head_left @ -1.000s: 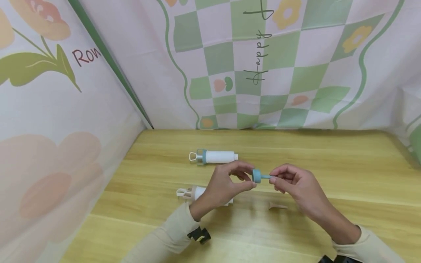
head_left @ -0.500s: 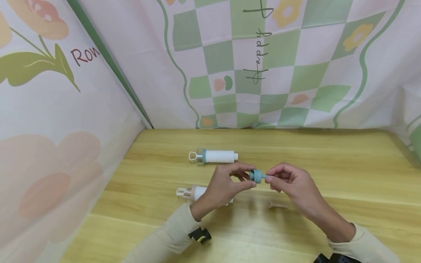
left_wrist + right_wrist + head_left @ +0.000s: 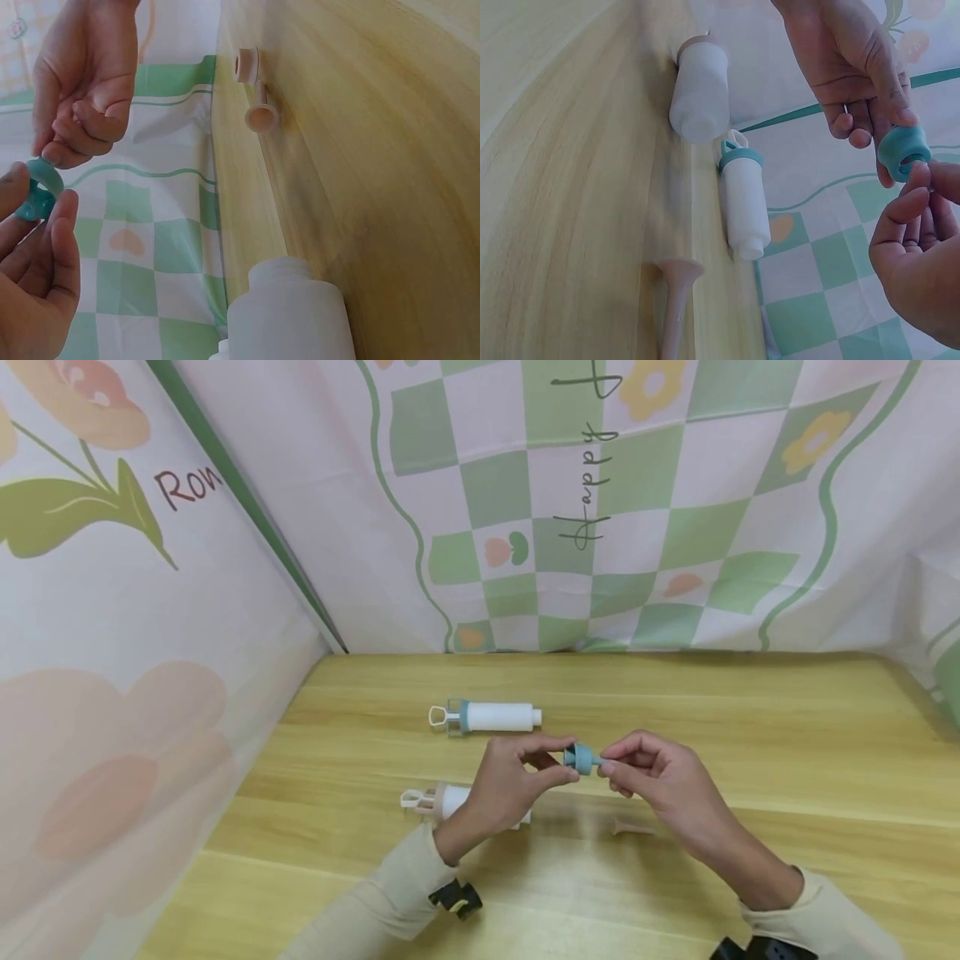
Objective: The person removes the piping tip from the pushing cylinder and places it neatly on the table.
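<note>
Over the table, my left hand point(image 3: 510, 783) pinches a blue ring-shaped cap point(image 3: 583, 759) between thumb and fingers. A small blue stem with a flared end point(image 3: 34, 204) runs through the cap. Its thin tip is pinched by the thumb and fingertips of my right hand point(image 3: 669, 787). The flared end shows on the cap's left side, between the left fingers. Under the hands, a pink flared stem point(image 3: 677, 296) lies on the table. Beside it in the left wrist view is a pink ring-shaped cap point(image 3: 246, 66).
A white pump-like cylinder with a blue collar point(image 3: 498, 717) and a looped handle lies farther back on the wooden table point(image 3: 787, 735). Partly behind my left wrist lies a matching cylinder with a pink collar point(image 3: 438, 800). Printed cloth point(image 3: 480, 493) hangs along the table's back and left sides.
The right hand has moved left towards the left hand, sliding the blue stem through the cap. Less stem shows on the right, and its flared end now sticks out on the left.
</note>
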The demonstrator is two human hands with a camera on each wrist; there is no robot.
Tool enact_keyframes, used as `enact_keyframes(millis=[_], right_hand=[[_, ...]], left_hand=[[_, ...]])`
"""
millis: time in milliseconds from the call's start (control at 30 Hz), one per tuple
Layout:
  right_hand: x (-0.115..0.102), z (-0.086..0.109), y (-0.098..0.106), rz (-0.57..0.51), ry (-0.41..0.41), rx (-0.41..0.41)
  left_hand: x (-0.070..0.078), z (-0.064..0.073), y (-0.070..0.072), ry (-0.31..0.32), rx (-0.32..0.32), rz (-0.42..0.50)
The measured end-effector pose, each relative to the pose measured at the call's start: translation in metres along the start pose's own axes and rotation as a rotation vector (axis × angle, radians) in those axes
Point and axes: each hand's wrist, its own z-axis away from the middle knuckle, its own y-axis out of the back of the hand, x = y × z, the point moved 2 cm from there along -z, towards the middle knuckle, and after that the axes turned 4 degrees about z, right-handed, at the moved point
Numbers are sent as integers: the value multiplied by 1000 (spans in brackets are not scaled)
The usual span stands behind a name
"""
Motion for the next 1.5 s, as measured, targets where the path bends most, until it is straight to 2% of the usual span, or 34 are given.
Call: enact_keyframes(millis=[533, 867, 1233, 1500], right_hand=[[-3, 0, -6, 3, 8, -31], [-4, -3, -11, 13, -19, -38], [-2, -3, -11, 4, -8, -37], [-3, -4, -11, 2, 4, -35]], left_hand=[[-3, 2, 1, -23, 31, 30], [-2, 2, 1, -7, 41, 39], [-2, 1, -3, -9, 50, 25], [-1, 1, -2, 21, 39, 65]])
